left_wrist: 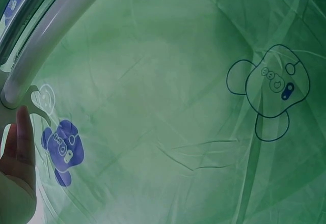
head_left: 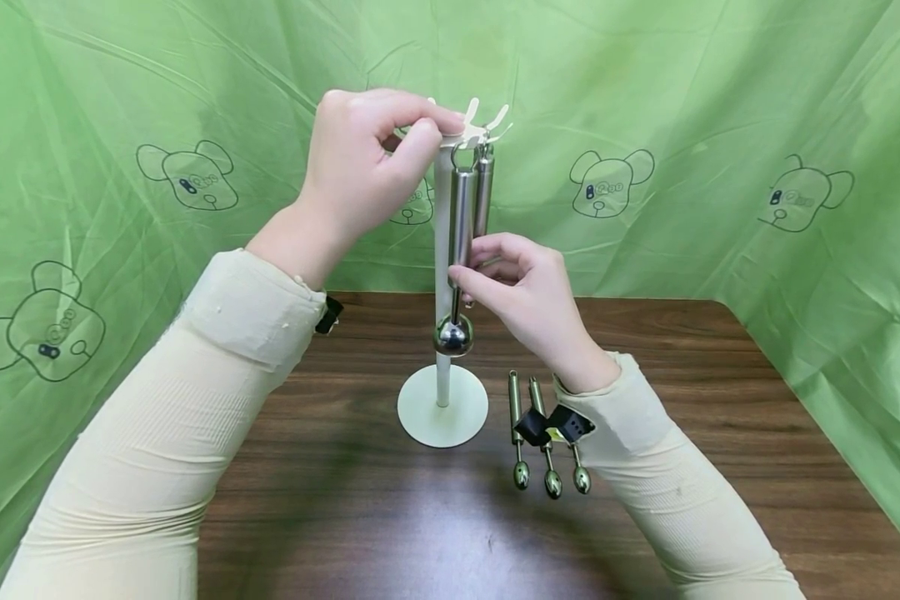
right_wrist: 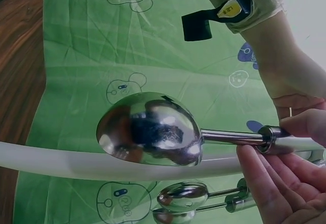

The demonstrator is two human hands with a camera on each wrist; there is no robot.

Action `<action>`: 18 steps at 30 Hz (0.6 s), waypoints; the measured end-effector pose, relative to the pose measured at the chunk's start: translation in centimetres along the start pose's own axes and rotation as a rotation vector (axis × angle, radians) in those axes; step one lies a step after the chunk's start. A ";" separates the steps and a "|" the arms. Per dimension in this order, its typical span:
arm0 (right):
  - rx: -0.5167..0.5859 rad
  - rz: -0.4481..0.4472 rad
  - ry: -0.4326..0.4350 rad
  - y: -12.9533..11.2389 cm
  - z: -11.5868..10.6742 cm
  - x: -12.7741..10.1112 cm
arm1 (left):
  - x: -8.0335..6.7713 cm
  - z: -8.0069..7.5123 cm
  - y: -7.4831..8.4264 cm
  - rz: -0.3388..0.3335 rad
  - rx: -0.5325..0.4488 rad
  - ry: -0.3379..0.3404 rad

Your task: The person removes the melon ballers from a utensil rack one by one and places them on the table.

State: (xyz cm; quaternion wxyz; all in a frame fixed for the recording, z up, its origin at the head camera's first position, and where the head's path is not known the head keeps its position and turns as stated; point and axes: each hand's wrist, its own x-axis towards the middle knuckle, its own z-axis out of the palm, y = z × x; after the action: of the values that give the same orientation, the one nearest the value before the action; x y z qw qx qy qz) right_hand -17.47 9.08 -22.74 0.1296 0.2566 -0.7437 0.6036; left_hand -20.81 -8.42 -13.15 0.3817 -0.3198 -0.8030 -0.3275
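A white stand (head_left: 442, 358) with a round base rises to a crown of hooks (head_left: 474, 129). My left hand (head_left: 371, 154) pinches the crown's left side between thumb and forefinger; the left wrist view catches only part of this hand (left_wrist: 19, 175). My right hand (head_left: 528, 287) holds the lower handle of a steel utensil with a rounded, ball-like head (head_left: 453, 335), thumb in front and fingers behind. Its top ring meets a front hook; whether it hangs there I cannot tell. Behind it hang similar steel utensils (right_wrist: 183, 196). The held head (right_wrist: 150, 130) looks large in the right wrist view.
Several smaller-looking steel utensils (head_left: 552, 483) lie on the brown wooden table (head_left: 330, 517), right of the base and partly under the right wrist camera (head_left: 570, 423). A green curtain (head_left: 667, 75) with printed bear faces surrounds the table's back and sides.
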 end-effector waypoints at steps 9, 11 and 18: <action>0.029 -0.015 0.041 -0.6 -0.3 -0.2 | 0.0 0.0 0.0 -0.002 0.002 0.009; 0.045 -0.024 0.051 -0.8 -0.4 -0.3 | 0.0 0.1 0.0 -0.002 0.002 0.010; 0.133 -0.065 0.069 -1.2 -0.9 -0.6 | -0.2 0.0 0.0 -0.002 0.003 0.017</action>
State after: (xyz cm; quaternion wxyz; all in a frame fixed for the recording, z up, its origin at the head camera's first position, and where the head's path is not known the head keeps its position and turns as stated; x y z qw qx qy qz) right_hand -16.42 9.87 -21.81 0.1575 0.2677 -0.6882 0.6557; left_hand -20.78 -8.45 -13.31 0.3887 -0.3157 -0.8004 -0.3296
